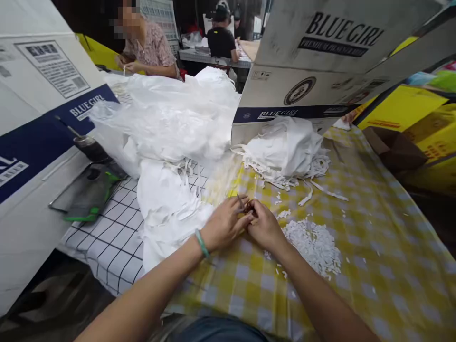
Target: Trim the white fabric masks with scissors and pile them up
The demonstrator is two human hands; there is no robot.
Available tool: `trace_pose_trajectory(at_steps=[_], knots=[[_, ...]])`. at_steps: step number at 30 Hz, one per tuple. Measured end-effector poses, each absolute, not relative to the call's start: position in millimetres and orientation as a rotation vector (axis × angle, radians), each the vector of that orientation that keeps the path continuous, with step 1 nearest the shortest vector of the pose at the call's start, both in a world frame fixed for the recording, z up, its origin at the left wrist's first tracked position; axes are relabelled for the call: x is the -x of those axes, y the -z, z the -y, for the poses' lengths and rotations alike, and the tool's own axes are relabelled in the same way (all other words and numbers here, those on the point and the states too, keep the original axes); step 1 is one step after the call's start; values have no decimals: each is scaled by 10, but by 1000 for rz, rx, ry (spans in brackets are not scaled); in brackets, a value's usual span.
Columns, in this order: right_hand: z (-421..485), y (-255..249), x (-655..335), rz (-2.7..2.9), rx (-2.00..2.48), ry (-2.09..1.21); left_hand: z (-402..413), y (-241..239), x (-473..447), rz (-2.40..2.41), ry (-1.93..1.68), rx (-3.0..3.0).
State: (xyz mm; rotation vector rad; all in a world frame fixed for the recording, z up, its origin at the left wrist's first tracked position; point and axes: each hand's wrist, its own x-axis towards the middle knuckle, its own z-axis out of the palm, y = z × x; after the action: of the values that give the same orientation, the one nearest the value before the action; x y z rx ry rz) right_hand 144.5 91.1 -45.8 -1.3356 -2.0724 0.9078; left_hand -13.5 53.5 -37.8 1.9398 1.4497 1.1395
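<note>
— How do your hands stand?

— Your left hand (224,222) and right hand (264,224) meet, fingers curled close, over the yellow-checked tablecloth (245,299); a slim dark object (240,202) shows at the left one, but what either grips, I cannot tell. Sharp or not, handle it gently

— And around them?

— White snippets (313,248) just to the right, white cloth (162,204) to the left, a strapped bundle (288,147) beyond, best kept untangled

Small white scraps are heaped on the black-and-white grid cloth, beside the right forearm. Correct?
Wrong cloth: the heap of small white scraps is on the yellow checked cloth, not the grid cloth, as the head view shows. It is beside the right forearm, as you say.
</note>
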Motion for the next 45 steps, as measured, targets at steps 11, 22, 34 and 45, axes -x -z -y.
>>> trace_pose_trajectory(at_steps=[11, 22, 34, 45], knots=[[-708, 310, -1157, 1937, 1341, -1252, -576, 469, 1356, -1769, -802, -2213], [-545, 520, -1001, 1746, 1177, -1215, -135, 304, 725, -1770, -923, -2235], [-188, 383, -1391, 1545, 744, -1594, 359, -59, -10, -1410, -1420, -1900], [-320, 103, -1811, 1354, 787, -1299, 356, 1, -139, -768, -814, -565]])
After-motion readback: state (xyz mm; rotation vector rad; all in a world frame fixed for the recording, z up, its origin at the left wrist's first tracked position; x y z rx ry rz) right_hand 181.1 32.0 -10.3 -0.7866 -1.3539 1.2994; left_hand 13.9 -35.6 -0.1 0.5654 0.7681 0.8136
